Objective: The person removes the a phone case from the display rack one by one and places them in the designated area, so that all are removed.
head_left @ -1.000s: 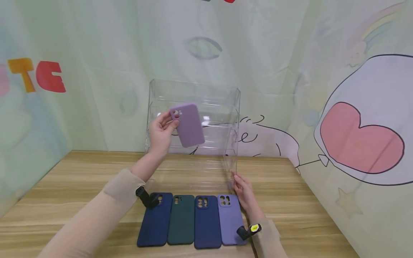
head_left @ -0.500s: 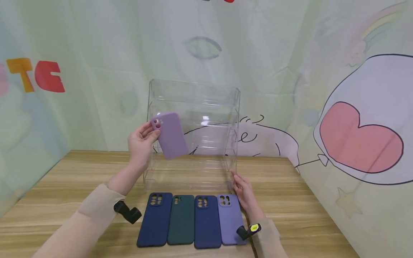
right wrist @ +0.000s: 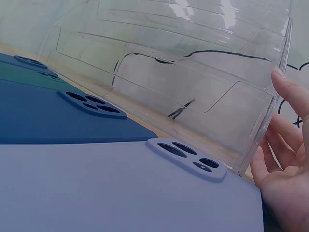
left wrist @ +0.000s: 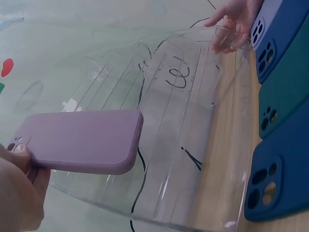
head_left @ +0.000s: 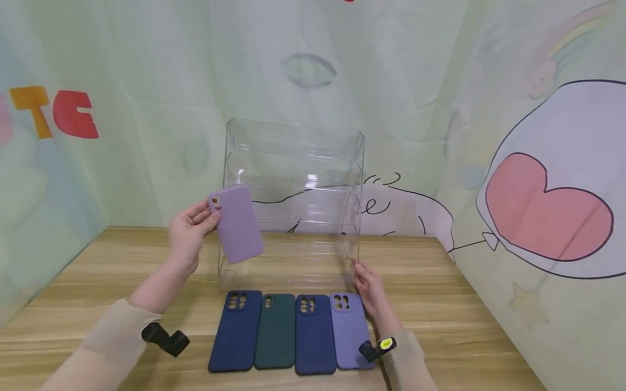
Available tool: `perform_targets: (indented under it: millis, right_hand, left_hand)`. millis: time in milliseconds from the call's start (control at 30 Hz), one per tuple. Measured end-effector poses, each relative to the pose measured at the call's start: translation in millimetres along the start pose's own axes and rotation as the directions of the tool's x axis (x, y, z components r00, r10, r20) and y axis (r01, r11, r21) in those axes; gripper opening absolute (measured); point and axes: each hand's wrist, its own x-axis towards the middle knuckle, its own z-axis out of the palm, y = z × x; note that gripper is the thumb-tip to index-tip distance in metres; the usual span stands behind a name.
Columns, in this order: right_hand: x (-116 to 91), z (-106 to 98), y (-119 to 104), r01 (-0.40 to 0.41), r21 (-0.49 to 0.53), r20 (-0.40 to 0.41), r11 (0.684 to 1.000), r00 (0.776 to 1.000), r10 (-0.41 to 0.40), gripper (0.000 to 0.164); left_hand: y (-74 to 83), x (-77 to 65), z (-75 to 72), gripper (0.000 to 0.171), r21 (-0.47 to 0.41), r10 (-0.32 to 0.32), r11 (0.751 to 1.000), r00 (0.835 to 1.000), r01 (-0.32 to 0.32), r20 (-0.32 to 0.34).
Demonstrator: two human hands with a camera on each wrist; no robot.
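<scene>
My left hand (head_left: 186, 236) pinches a light purple phone case (head_left: 239, 225) at its camera-cutout corner, thumb on the back face. The case hangs tilted in the air in front of the left side of a clear acrylic tiered rack (head_left: 311, 180). At the rack's lower right corner, my right hand (head_left: 371, 290) touches the side panel. In the right wrist view the thumb (right wrist: 289, 92) lies by the panel's edge, with the other fingers loosely bent against its outer side. The left wrist view shows the pinched case (left wrist: 87, 137) with the rack behind it.
Phone cases lie in a row before the rack: dark blue (head_left: 236, 336), dark green (head_left: 275, 334), another dark blue (head_left: 315, 336) and violet (head_left: 351, 334). The wooden table (head_left: 88, 293) carries everything. A printed cloth (head_left: 411, 65) hangs behind and at the sides.
My left hand has moved left and down, carrying the light purple phone case away from the rack's middle. The right hand stays at the rack's corner, and the row of cases is unmoved.
</scene>
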Motion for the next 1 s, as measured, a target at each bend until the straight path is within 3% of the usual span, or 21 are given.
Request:
perform_targets:
  millis: [267, 433, 633, 767, 900, 1000]
  right_hand:
    - [-2, -1, 2, 0.013, 0.014, 0.000, 1.000, 1.000, -0.013, 0.052]
    - [-2, 0, 2, 0.033, 0.043, 0.015, 0.999, 0.999, -0.033, 0.051]
    - [-2, 0, 1, 0.028, 0.054, 0.006, 0.998, 1.000, -0.028, 0.050]
    - [-3, 1, -1, 0.020, 0.047, -0.001, 0.999, 1.000, -0.020, 0.046]
    - [-3, 1, -2, 0.004, 0.033, -0.009, 0.999, 1.000, -0.004, 0.046]
    - [-4, 1, -3, -0.005, 0.030, -0.011, 1.000, 1.000, 0.006, 0.048]
  left_hand:
    - [-7.0, -8.5, -34.9, 0.062, 0.076, -0.072, 0.995, 0.993, 0.064, 0.098]
    - [-9.2, -11.8, -52.5, 0.064, 0.171, -0.150, 0.978, 0.977, 0.123, 0.153]
    - [-11.1, -15.9, -67.1, 0.062, 0.341, -0.237, 0.927, 0.948, 0.155, 0.213]
    - [-13.9, -18.9, -73.8, 0.062, 0.433, -0.288, 0.885, 0.933, 0.173, 0.217]
    - [-19.0, -22.9, -80.1, 0.060, 0.501, -0.335, 0.846, 0.914, 0.184, 0.230]
    - [-24.0, -25.8, -83.7, 0.057, 0.519, -0.366, 0.833, 0.895, 0.194, 0.253]
